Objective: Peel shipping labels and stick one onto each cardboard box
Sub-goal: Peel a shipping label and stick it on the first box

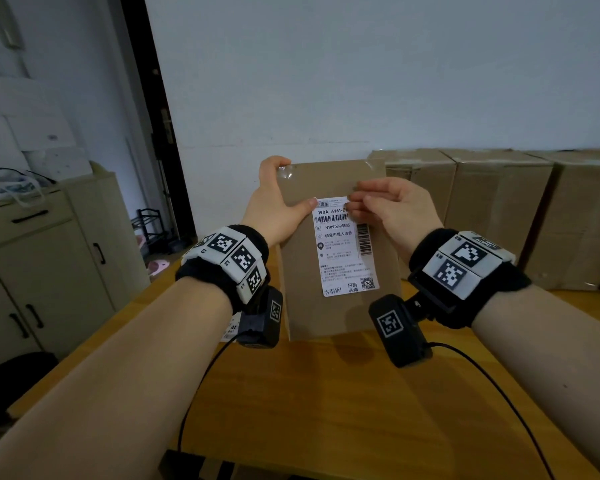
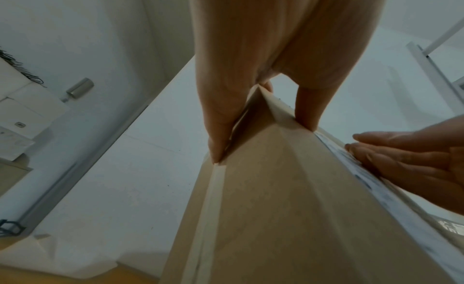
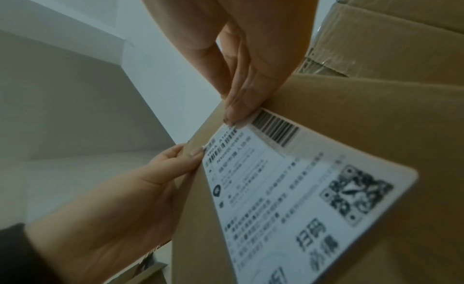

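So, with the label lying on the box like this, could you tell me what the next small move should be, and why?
Probably sweep the right hand down the shipping label to smooth it flat. The label already lies on the upright cardboard box, but the right fingertips touch only its top edge. The left hand keeps its grip on the box's upper left corner, so the box should stay steady.

Lighting: dim, cool, even daylight; soft shadows under both arms on the table (image 1: 326, 410). Glare: faint shine on clear tape at the far corner of the box (image 1: 329, 181). Head view: sharp centre, edges bowed. Wrist views: heavily warped, dark, grainy; label (image 3: 288, 199) print blurred near the lens.
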`<act>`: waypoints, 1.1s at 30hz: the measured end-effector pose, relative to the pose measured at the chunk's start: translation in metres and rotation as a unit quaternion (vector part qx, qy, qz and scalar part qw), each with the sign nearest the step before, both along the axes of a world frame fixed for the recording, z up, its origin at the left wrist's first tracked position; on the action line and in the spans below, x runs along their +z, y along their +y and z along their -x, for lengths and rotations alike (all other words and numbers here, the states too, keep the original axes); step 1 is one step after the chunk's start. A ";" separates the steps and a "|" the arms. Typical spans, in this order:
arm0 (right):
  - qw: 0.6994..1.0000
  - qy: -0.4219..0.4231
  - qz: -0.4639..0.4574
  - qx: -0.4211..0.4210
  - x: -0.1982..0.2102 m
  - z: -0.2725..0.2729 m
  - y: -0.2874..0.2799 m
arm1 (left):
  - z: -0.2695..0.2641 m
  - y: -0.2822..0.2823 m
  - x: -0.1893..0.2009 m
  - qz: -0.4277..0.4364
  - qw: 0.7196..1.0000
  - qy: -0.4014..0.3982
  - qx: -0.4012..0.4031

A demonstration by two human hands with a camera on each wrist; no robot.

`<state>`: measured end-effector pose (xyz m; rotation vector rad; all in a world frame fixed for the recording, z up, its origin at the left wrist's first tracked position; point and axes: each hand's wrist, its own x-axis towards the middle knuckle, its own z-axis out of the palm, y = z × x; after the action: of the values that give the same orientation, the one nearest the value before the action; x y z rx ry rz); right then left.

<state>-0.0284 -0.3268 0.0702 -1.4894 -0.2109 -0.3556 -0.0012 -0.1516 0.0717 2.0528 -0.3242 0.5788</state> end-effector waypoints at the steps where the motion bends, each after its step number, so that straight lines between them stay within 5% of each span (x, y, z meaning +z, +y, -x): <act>1: 1.000 -0.003 0.006 0.008 0.000 0.001 0.002 | 0.000 0.000 0.000 -0.001 1.000 0.000 0.000; 24: 0.956 0.223 0.062 0.180 -0.040 0.037 -0.005 | 0.003 -0.005 -0.008 -0.031 0.999 0.031 0.006; 33: 0.943 0.232 0.090 0.221 -0.042 0.039 0.013 | 0.006 -0.004 -0.010 -0.028 0.999 0.013 0.011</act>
<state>-0.0677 -0.3142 0.0277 -1.6108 -0.1956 0.3863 -0.0074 -0.1556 0.0612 2.1184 -0.3072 0.5621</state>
